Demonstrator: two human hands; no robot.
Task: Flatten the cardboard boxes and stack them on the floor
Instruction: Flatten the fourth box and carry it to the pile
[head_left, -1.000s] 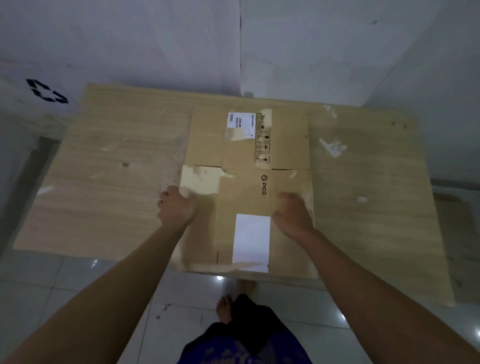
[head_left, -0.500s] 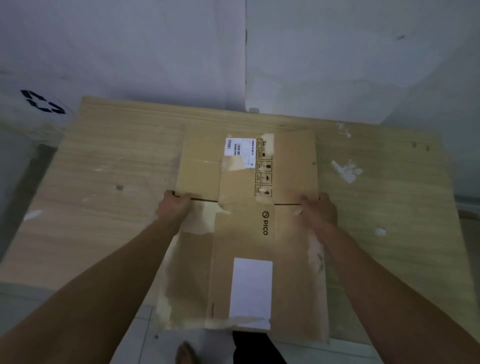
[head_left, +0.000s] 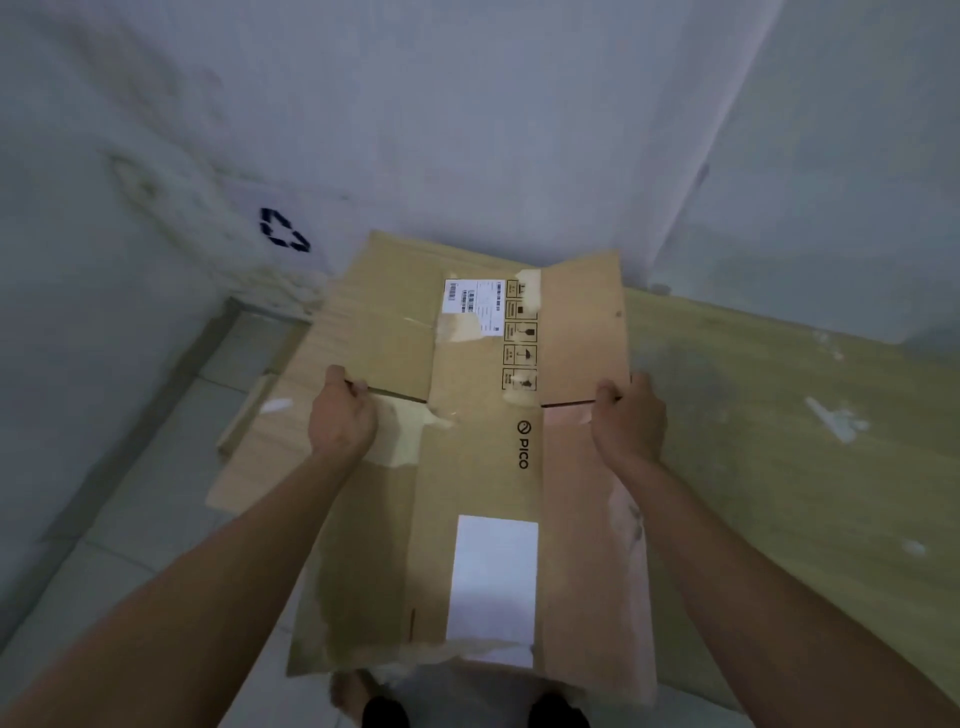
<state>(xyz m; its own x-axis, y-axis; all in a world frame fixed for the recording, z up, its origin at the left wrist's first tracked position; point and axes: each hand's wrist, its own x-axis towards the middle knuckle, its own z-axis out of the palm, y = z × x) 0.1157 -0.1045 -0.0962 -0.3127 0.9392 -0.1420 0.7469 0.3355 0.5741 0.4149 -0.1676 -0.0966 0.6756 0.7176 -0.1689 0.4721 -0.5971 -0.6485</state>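
- You hold a flattened cardboard box (head_left: 483, 467) in front of you with both hands, its long axis running away from your body and its far end tipped toward the wall (head_left: 467, 130).
- Your left hand (head_left: 340, 415) grips the box's left edge, fingers curled over the rim just where a slit divides the far flap from the main panel.
- Your right hand (head_left: 628, 421) grips the opposite edge at the matching slit, fingers wrapped round the cardboard and thumb on top.
- The box faces up with a shipping label (head_left: 474, 297) near its far end, a column of handling symbols beside that, the printed word PICO along the middle fold, and a plain white sticker (head_left: 492, 582) near the end closest to you.
- Pale torn patches, where tape has stripped the surface, mark the left flap and the area below the shipping label.
- Beneath and beyond the box lies a large wooden board (head_left: 779, 415), stretching off to the right and dotted with white smears.
- The tiled floor (head_left: 130, 519) shows at lower left, below the box's near corner.
- A dark recycling symbol (head_left: 283, 231) is printed on a pale surface at upper left.
- Your bare foot (head_left: 348, 693) shows just under the near edge of the box.
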